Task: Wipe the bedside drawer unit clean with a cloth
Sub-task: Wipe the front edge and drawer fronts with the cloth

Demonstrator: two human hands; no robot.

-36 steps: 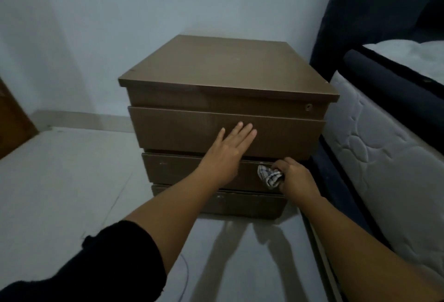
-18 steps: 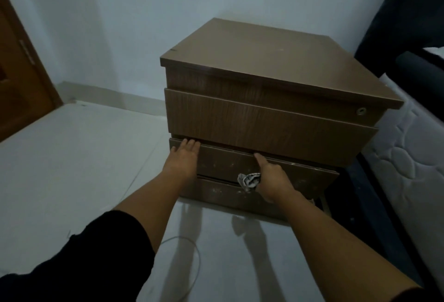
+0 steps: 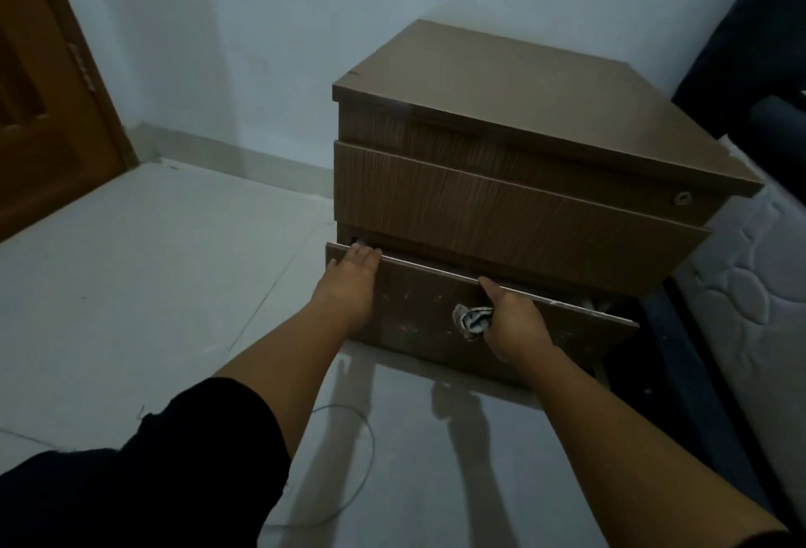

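Observation:
The brown bedside drawer unit (image 3: 523, 111) stands on the floor against the wall, beside the bed. Its lower drawer (image 3: 414, 303) is pulled partly out, its front tilted and speckled with pale marks. My left hand (image 3: 349, 281) hooks its fingers over the drawer's top edge near the left corner. My right hand (image 3: 514, 321) grips the same edge further right and also holds a small bunched, striped cloth (image 3: 473, 321) against the drawer front. The upper drawer (image 3: 501, 216) is closed, with a round lock (image 3: 681, 198) above it at the right.
A quilted mattress (image 3: 750, 307) and dark bed frame lie close on the right. A wooden door (image 3: 39, 89) stands at the far left. A thin cable (image 3: 362, 473) loops on the pale floor between my arms.
My left hand dropped from the upper drawer front to the lower drawer's left edge. Both hands gripped that edge and the lower drawer slid outward. The view shifted left.

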